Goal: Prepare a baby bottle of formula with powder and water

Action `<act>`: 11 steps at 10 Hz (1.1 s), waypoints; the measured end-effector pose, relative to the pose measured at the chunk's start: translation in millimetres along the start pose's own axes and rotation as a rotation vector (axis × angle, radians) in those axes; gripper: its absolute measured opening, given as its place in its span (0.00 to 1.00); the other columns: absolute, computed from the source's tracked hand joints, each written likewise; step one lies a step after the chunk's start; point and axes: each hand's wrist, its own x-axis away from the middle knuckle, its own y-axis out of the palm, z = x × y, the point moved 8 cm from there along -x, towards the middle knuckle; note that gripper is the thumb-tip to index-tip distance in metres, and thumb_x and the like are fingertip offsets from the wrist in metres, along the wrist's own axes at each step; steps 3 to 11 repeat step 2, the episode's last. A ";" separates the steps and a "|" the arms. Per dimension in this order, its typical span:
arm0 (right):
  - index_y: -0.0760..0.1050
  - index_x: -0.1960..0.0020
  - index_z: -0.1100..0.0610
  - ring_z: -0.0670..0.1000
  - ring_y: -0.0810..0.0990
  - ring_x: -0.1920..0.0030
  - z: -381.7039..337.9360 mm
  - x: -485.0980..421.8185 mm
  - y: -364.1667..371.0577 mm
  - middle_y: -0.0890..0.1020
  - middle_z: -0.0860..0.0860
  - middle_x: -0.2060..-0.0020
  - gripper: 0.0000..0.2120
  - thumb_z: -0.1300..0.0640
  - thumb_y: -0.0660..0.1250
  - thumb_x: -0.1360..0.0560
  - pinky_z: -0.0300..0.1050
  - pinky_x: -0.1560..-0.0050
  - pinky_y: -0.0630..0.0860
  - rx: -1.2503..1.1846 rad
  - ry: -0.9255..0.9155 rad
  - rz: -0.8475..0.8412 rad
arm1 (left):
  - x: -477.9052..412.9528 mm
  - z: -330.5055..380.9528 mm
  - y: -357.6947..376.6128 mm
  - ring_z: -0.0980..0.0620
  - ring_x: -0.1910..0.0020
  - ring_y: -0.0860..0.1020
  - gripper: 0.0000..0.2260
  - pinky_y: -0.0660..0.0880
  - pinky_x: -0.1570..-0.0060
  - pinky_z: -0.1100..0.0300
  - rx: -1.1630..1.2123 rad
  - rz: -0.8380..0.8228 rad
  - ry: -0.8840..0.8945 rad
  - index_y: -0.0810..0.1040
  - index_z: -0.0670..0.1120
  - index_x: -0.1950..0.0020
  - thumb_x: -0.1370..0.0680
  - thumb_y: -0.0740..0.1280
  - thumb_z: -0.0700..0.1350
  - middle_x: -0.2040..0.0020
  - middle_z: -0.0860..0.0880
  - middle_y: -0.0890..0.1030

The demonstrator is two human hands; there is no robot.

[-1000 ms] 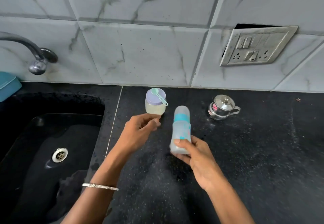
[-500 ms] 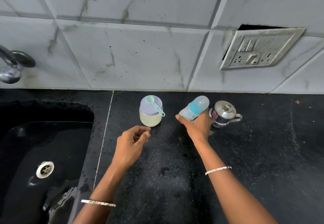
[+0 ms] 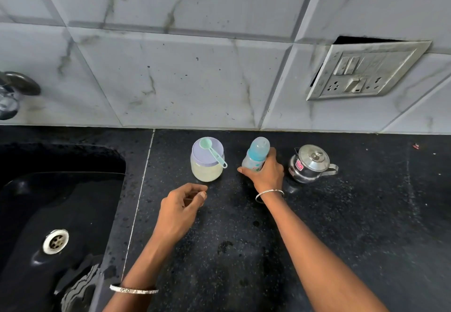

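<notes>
The right hand, fingers wrapped round the bottle, has carried it to the back of the desk and stood it between the powder jar and the steel pot, cap on, nothing mixed yet. The left hand hangs loosely curled and empty near the jar, whose shut lid bears the scoop.

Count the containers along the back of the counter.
3. The lidded jar, leftmost, nearest the sink; the baby bottle in the middle, held by the right hand; the steel pot, rightmost. Nothing seems hidden.
</notes>
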 end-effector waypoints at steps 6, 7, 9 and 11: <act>0.67 0.32 0.59 0.61 0.80 0.37 5.6 1.5 4.8 0.81 0.58 0.37 0.43 0.51 0.86 0.39 0.59 0.37 0.79 -0.054 0.018 -0.084 | 2.5 2.4 7.9 0.60 0.55 0.83 0.05 0.76 0.53 0.65 -0.020 0.001 0.004 0.83 0.56 0.48 0.20 0.69 0.47 0.56 0.57 0.85; 0.67 0.32 0.59 0.61 0.80 0.37 5.6 1.5 4.8 0.81 0.58 0.37 0.43 0.51 0.86 0.39 0.59 0.37 0.79 -0.054 0.018 -0.084 | 2.5 2.4 7.9 0.60 0.55 0.83 0.05 0.76 0.53 0.65 -0.020 0.001 0.004 0.83 0.56 0.48 0.20 0.69 0.47 0.56 0.57 0.85; 0.67 0.32 0.59 0.61 0.80 0.37 5.6 1.5 4.8 0.81 0.58 0.37 0.43 0.51 0.86 0.39 0.59 0.37 0.79 -0.054 0.018 -0.084 | 2.5 2.4 7.9 0.60 0.55 0.83 0.05 0.76 0.53 0.65 -0.020 0.001 0.004 0.83 0.56 0.48 0.20 0.69 0.47 0.56 0.57 0.85; 0.67 0.32 0.59 0.61 0.80 0.37 5.6 1.5 4.8 0.81 0.58 0.37 0.43 0.51 0.86 0.39 0.59 0.37 0.79 -0.054 0.018 -0.084 | 2.5 2.4 7.9 0.60 0.55 0.83 0.05 0.76 0.53 0.65 -0.020 0.001 0.004 0.83 0.56 0.48 0.20 0.69 0.47 0.56 0.57 0.85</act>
